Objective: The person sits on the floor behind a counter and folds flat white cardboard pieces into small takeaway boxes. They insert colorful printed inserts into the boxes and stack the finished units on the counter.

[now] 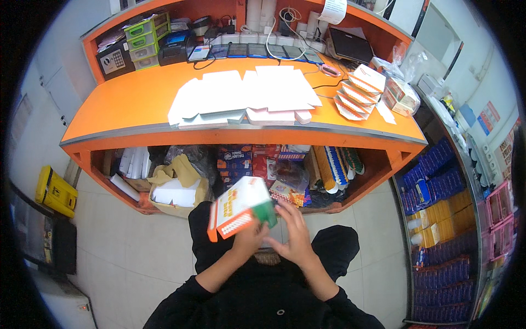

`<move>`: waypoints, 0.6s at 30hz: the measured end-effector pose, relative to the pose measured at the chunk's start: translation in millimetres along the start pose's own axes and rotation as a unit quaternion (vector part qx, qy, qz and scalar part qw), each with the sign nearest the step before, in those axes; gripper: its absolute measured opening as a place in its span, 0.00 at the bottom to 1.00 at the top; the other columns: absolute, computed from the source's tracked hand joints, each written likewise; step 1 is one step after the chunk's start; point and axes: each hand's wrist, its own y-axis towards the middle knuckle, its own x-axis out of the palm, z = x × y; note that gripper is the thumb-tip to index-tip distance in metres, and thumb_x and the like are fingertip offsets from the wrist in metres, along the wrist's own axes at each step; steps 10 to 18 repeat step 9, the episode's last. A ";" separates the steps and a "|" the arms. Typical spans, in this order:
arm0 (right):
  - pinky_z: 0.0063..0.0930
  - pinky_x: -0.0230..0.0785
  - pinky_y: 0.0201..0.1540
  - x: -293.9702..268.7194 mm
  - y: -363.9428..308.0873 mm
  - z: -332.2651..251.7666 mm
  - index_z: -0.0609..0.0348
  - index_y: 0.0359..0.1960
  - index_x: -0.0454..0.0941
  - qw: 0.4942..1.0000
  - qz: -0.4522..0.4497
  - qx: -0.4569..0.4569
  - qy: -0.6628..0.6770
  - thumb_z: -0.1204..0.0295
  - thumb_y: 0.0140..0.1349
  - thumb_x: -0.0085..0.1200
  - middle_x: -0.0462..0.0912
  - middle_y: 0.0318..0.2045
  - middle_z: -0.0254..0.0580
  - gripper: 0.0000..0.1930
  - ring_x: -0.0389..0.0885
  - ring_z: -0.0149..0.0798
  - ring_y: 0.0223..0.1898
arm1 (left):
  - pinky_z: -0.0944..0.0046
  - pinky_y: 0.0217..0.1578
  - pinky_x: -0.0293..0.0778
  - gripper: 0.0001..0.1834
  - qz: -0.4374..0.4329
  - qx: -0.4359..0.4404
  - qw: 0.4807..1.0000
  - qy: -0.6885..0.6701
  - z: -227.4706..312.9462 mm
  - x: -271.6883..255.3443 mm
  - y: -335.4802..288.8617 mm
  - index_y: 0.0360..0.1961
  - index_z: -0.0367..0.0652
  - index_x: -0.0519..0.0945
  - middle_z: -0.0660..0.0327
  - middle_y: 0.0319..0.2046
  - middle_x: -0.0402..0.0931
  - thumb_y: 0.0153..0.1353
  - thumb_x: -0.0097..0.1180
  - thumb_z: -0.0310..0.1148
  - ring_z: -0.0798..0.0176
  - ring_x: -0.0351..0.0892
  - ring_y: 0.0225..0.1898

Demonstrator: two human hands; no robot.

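Over my lap, a small white, orange and green cardboard food box (233,207) is tilted up to the left. My left hand (249,239) grips it low down, by its green end. On the other side, my right hand (296,236) has its fingers spread, with the fingertips close to the green part; whether they touch it I cannot tell. Flat white card blanks (241,96) lie in stacks along the front of the orange counter (126,104). Farther right stand several folded white and orange boxes (359,93), nested into one another.
Phones and tablets (257,51) line the counter's back, beside green drawers (145,41) and a safe (115,63). Beneath the counter sit an opened carton of white sheets (175,194) and packed goods. Shelves of blue and yellow packets (438,214) stand right; a yellow bin (57,192) stands left.
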 end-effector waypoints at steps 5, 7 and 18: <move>0.44 0.58 0.61 1.0 9.5 -0.5 0.56 0.60 0.65 0.993 -0.078 -0.070 -0.047 0.67 0.52 0.59 0.67 0.59 0.47 0.31 0.68 0.47 0.58 | 0.48 0.52 0.64 0.22 -0.058 0.285 0.949 0.122 5.8 11.9 -10.3 0.50 0.42 0.71 0.46 0.47 0.71 0.53 0.57 0.33 0.48 0.71 0.51; 0.43 0.58 0.61 -6.5 9.7 4.6 0.56 0.60 0.64 0.993 -0.091 -0.064 0.027 0.66 0.52 0.59 0.66 0.60 0.47 0.32 0.68 0.46 0.59 | 0.49 0.59 0.56 0.32 -0.101 0.259 0.953 0.119 -4.5 8.7 -12.6 0.59 0.48 0.61 0.49 0.57 0.60 0.54 0.59 0.38 0.50 0.60 0.59; 0.41 0.57 0.62 -1.5 4.6 1.8 0.54 0.62 0.61 0.990 -0.137 -0.022 0.009 0.63 0.51 0.61 0.66 0.60 0.48 0.36 0.66 0.48 0.60 | 0.50 0.63 0.50 0.38 -0.049 0.237 0.960 0.139 -17.9 11.6 -17.8 0.64 0.52 0.54 0.52 0.63 0.50 0.55 0.59 0.40 0.52 0.51 0.64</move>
